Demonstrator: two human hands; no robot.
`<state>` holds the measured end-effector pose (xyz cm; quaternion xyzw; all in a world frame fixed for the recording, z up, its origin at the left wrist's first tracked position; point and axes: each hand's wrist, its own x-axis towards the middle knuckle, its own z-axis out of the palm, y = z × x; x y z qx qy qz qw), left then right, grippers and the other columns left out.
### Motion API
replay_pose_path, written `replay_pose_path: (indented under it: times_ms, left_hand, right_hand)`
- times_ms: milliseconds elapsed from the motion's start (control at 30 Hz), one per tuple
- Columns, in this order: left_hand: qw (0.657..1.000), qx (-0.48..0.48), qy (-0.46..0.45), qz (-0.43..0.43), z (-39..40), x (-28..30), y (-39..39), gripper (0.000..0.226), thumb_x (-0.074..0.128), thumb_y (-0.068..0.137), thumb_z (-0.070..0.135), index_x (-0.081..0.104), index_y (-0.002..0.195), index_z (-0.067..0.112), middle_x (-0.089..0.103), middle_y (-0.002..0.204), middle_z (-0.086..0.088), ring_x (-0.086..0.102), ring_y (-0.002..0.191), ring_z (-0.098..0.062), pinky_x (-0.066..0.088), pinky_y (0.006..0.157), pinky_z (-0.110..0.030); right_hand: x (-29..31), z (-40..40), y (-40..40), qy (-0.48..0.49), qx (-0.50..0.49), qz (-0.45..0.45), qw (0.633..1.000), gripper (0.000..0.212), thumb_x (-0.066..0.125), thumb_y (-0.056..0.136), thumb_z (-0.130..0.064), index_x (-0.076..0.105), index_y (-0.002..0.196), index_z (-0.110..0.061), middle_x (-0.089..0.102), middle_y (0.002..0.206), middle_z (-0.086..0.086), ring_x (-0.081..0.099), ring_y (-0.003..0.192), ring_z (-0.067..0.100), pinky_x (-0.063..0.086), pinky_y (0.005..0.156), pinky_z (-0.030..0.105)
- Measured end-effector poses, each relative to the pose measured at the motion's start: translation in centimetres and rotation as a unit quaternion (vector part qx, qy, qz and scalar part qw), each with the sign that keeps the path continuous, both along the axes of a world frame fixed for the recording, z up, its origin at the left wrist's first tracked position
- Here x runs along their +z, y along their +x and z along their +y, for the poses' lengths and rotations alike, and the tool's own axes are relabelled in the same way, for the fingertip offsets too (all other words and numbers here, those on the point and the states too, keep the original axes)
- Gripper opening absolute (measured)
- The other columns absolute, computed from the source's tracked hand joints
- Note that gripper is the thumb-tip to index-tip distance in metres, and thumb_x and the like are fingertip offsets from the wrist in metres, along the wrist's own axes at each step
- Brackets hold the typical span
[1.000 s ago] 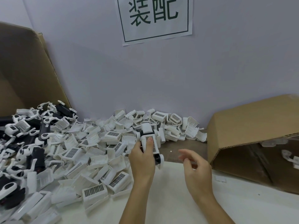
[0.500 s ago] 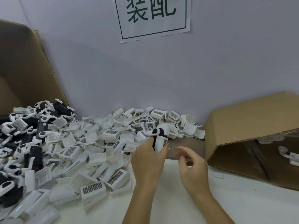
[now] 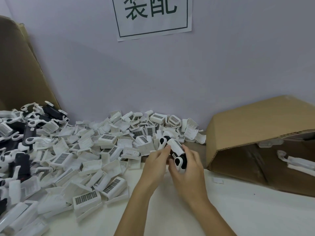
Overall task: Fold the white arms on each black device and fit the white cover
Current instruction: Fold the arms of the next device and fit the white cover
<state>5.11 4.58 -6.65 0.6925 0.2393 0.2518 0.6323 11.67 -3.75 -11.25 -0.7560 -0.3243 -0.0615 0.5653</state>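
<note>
Black device with its white cover on sits at centre frame, above the table, held between both hands. Left hand pinches its near side, fingers curled; right hand wraps it, fingers curled round. Loose white covers pile left; a cardboard box lies right.
</note>
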Motion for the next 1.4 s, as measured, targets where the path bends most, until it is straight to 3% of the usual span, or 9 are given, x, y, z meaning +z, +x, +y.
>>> replay_pose_path:
  times_ms: [167, 400, 600, 767, 867, 967, 1100, 1200, 1400]
  left_hand:
    - [0.997, 0.025, 0.051, -0.053, -0.3, -0.9, 0.1, 0.028, 0.047, 0.104, 0.023, 0.073, 0.101, 0.033, 0.077, 0.094, 0.009, 0.069, 0.087, -0.004, 0.048, 0.067, -0.009]
    - [0.965, 0.241, -0.007, -0.106, 1.0, -3.7, 0.5, 0.033, 0.042, 0.101, 0.004, 0.069, 0.088, 0.017, 0.067, 0.075, -0.002, 0.058, 0.070, -0.015, 0.043, 0.066, -0.028]
    - [0.963, 0.254, -0.009, -0.087, 1.2, -4.6, 0.6, 0.031, 0.042, 0.101, 0.008, 0.068, 0.088, 0.018, 0.070, 0.080, -0.005, 0.058, 0.067, -0.019, 0.043, 0.066, -0.035]
    - [0.964, 0.252, 0.019, -0.087, 1.1, -4.7, 0.7, 0.031, 0.043, 0.100, 0.004, 0.067, 0.086, 0.018, 0.069, 0.081, -0.005, 0.059, 0.069, -0.023, 0.042, 0.064, -0.034]
    - [0.965, 0.247, 0.026, -0.080, 0.9, -4.7, 0.9, 0.031, 0.044, 0.097, 0.001, 0.067, 0.082, 0.016, 0.066, 0.078, -0.003, 0.058, 0.068, -0.023, 0.041, 0.061, -0.032]
    - [0.968, 0.239, 0.040, -0.066, 0.9, -4.6, 1.1, 0.029, 0.045, 0.096, 0.001, 0.066, 0.083, 0.016, 0.065, 0.079, -0.002, 0.059, 0.069, -0.023, 0.040, 0.060, -0.030]
    - [0.969, 0.234, 0.061, -0.052, 0.6, -4.6, 1.1, 0.030, 0.047, 0.095, 0.001, 0.066, 0.081, 0.018, 0.065, 0.079, 0.000, 0.061, 0.070, -0.023, 0.041, 0.060, -0.030]
    - [0.968, 0.238, 0.060, -0.051, 0.5, -4.6, 1.1, 0.029, 0.048, 0.094, -0.002, 0.065, 0.080, 0.016, 0.064, 0.076, -0.003, 0.059, 0.067, -0.024, 0.040, 0.059, -0.030]
    - [0.969, 0.223, 0.102, -0.011, 1.0, -4.9, 1.2, 0.030, 0.051, 0.090, -0.003, 0.063, 0.075, 0.020, 0.065, 0.074, 0.000, 0.062, 0.074, -0.023, 0.049, 0.068, -0.035]
  right_hand:
    - [0.1, 0.0, 0.4, 0.039, -0.024, 0.057, 0.997, 0.011, 0.060, 0.093, -0.028, 0.062, 0.096, -0.038, 0.067, 0.082, -0.012, 0.062, 0.077, 0.008, 0.049, 0.064, 0.021]
    - [1.3, 0.2, 1.9, 0.172, 0.032, 0.443, 0.879, 0.033, 0.046, 0.097, -0.013, 0.069, 0.075, -0.004, 0.071, 0.072, 0.015, 0.065, 0.070, 0.028, 0.054, 0.057, 0.032]
    - [6.4, 0.0, 2.7, 0.308, 0.072, 0.500, 0.806, 0.023, 0.042, 0.101, -0.006, 0.064, 0.096, -0.006, 0.070, 0.089, 0.019, 0.065, 0.075, 0.029, 0.059, 0.066, 0.044]
    - [15.4, -5.0, 9.5, 0.505, 0.080, 0.392, 0.765, 0.034, 0.024, 0.104, -0.007, 0.057, 0.106, -0.012, 0.057, 0.101, 0.015, 0.056, 0.084, 0.025, 0.050, 0.074, 0.037]
    - [17.9, -9.6, 13.0, 0.580, 0.053, 0.364, 0.727, 0.050, 0.024, 0.109, -0.034, 0.030, 0.152, -0.009, 0.040, 0.148, 0.021, 0.046, 0.134, 0.037, 0.044, 0.108, 0.046]
    - [14.5, -9.4, 10.8, 0.508, 0.050, 0.371, 0.776, 0.052, 0.031, 0.108, -0.035, 0.029, 0.152, -0.006, 0.036, 0.153, 0.021, 0.051, 0.128, 0.038, 0.045, 0.104, 0.046]
    - [6.7, -4.2, 3.3, 0.271, 0.054, 0.344, 0.897, 0.022, 0.044, 0.103, -0.007, 0.064, 0.095, -0.013, 0.070, 0.093, 0.014, 0.069, 0.077, 0.024, 0.053, 0.067, 0.028]
    - [2.0, -2.0, -0.2, 0.148, 0.063, 0.317, 0.934, 0.028, 0.042, 0.102, -0.001, 0.063, 0.113, -0.016, 0.072, 0.084, 0.007, 0.069, 0.065, 0.016, 0.051, 0.057, 0.021]
    - [0.2, -1.8, -1.4, 0.047, 0.076, 0.261, 0.961, 0.029, 0.048, 0.099, -0.001, 0.071, 0.102, -0.018, 0.072, 0.078, 0.004, 0.069, 0.061, 0.016, 0.049, 0.055, 0.023]
